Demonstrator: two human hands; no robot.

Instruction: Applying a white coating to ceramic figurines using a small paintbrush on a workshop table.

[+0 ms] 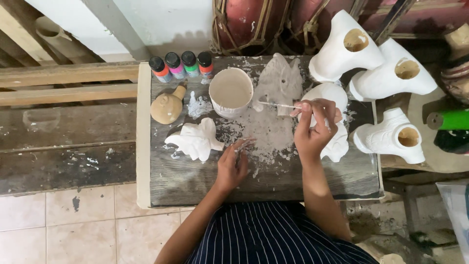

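Note:
My right hand (pixel 312 129) grips a thin paintbrush (pixel 278 104) whose tip points left toward a white bowl of pale paint (pixel 230 92). Under that hand lies a white plaster figure (pixel 337 142). A grey-white plaster figure (pixel 281 80) rests just behind the brush. My left hand (pixel 233 164) lies on the paint-spattered wooden board (pixel 176 181), fingers pressed down near white crumbs, holding nothing. A white plaster animal figure (pixel 196 140) lies to the left of that hand.
Several small paint bottles (pixel 181 66) with black caps stand at the board's back left. A tan clay bottle (pixel 167 107) lies beside them. Three white hollow plaster casts (pixel 391 73) sit at the right. A green cylinder (pixel 449 120) is at the far right.

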